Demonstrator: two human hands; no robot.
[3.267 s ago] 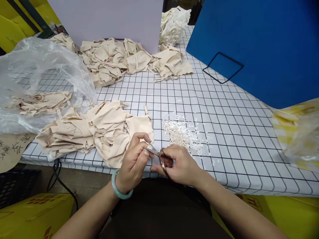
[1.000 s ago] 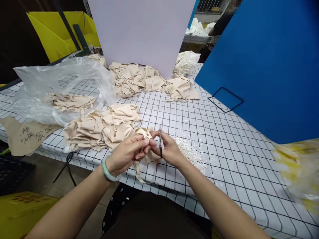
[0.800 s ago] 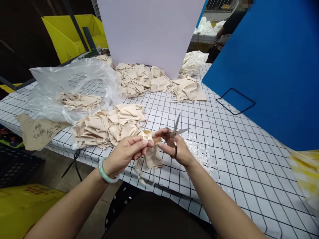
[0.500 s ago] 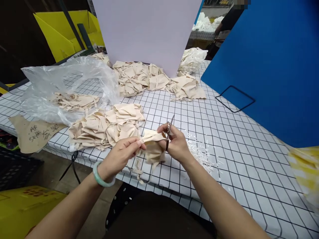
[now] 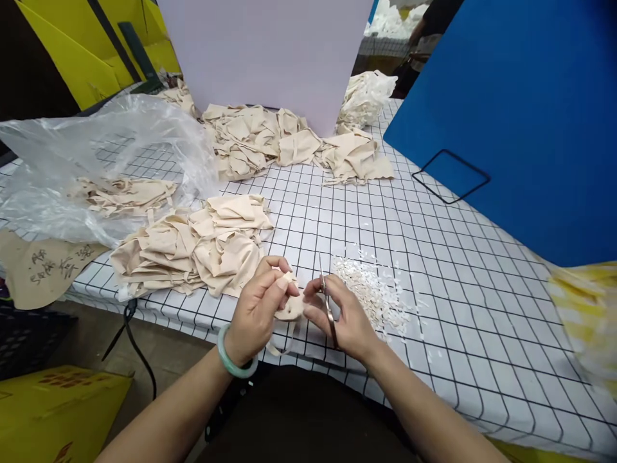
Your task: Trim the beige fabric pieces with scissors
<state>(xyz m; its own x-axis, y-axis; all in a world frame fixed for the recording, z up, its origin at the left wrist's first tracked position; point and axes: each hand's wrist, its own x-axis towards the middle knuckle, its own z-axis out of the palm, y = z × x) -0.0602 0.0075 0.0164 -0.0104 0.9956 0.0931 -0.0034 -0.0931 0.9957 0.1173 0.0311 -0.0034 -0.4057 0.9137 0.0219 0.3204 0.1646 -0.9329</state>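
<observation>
Between the thumb and fingers of my left hand is pinched a small beige fabric piece, with a thin strap dangling below it. My right hand has a pair of scissors hooked on its fingers, the blades pointing up and away from me. Its thumb and forefinger tips are close to the fabric's right edge; whether they touch it I cannot tell. Just beyond my right hand lies a scatter of small white and beige snippets. Left of my left hand lies a heap of beige fabric pieces.
A clear plastic bag with more beige pieces spreads at the left, near a brown paper pattern with handwriting. Further piles sit at the back before a pale upright board. A blue board leans at the right.
My left hand has gathered the fabric into a smaller bunch and turned upward. The right hand with the scissors has drawn slightly toward me. The view has shifted a little.
</observation>
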